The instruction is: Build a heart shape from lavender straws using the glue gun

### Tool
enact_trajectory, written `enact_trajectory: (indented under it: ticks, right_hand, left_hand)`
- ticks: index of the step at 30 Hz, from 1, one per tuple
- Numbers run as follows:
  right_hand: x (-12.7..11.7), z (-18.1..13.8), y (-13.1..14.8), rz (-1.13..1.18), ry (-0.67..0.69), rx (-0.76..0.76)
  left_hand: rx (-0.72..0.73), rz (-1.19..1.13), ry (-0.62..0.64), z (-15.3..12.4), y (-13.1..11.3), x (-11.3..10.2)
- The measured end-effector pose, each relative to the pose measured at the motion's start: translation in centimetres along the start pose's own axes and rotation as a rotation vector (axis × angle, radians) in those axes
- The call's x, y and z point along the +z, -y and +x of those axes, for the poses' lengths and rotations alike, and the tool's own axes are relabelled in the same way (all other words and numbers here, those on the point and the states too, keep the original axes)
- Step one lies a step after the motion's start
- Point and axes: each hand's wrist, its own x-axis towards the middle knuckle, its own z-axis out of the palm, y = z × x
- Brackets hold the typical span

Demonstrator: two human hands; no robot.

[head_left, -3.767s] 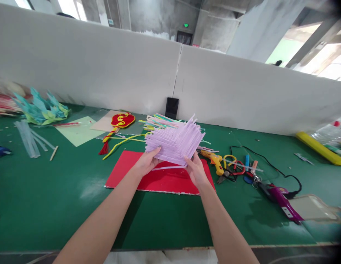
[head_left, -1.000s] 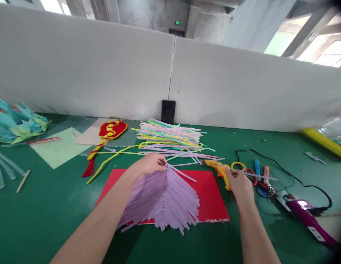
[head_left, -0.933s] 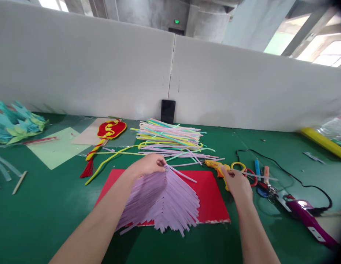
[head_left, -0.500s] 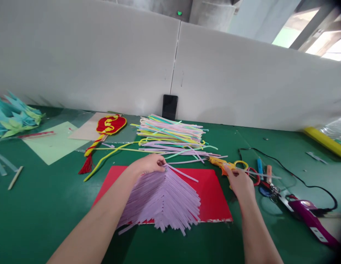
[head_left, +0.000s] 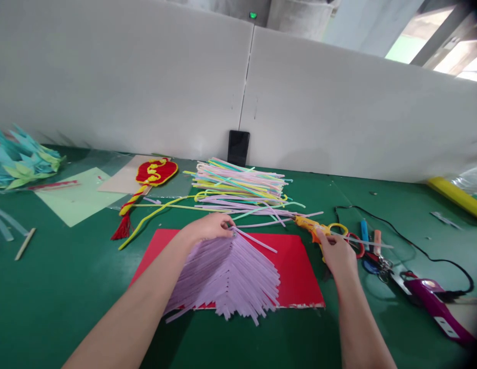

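My left hand [head_left: 213, 227] pinches the top of a leaf-shaped piece made of lilac pipe cleaners [head_left: 230, 277], laid in slanting rows on both sides of a middle line. The piece rests over a red board [head_left: 299, 271] and overhangs its front edge. One lilac strip stands out to the right from the pinched tip. To the right of the board, my right hand [head_left: 338, 253] is closed around an orange glue gun [head_left: 309, 225], its nozzle pointing left. A clear glue stick [head_left: 367, 242] protrudes from its back. My fingers partly hide the gun's grip.
Loose pastel pipe cleaners [head_left: 242, 184] lie heaped behind the board, before a phone [head_left: 238, 147] leaning on the white partition. Scissors [head_left: 355, 243], markers [head_left: 364, 234] and a purple corded tool [head_left: 434, 302] lie right. A red-yellow fan shape [head_left: 156, 171] and green paper [head_left: 79, 197] lie left.
The view has shifted very slightly. Both hands keep nearly the same places and grips, with the glue gun still beside the board.
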Motion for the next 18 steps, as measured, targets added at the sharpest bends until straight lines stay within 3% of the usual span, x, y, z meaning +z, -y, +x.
enact_trajectory:
  ticks: [8,13,18]
  right_hand:
    - [-0.1,-0.1,0.2,-0.01,0.01,0.02]
    - [-0.1,0.0,0.3,-0.019,0.024,0.026]
    - [-0.2,0.0,0.3,-0.017,0.03,0.031]
  left_hand:
    - [0.06,0.286,-0.388,0.4,-0.8,-0.2]
    - [0.206,0.401,-0.329,0.8,-0.8,0.5]
    - [0.251,0.477,-0.304,1.0,-1.0,1.4]
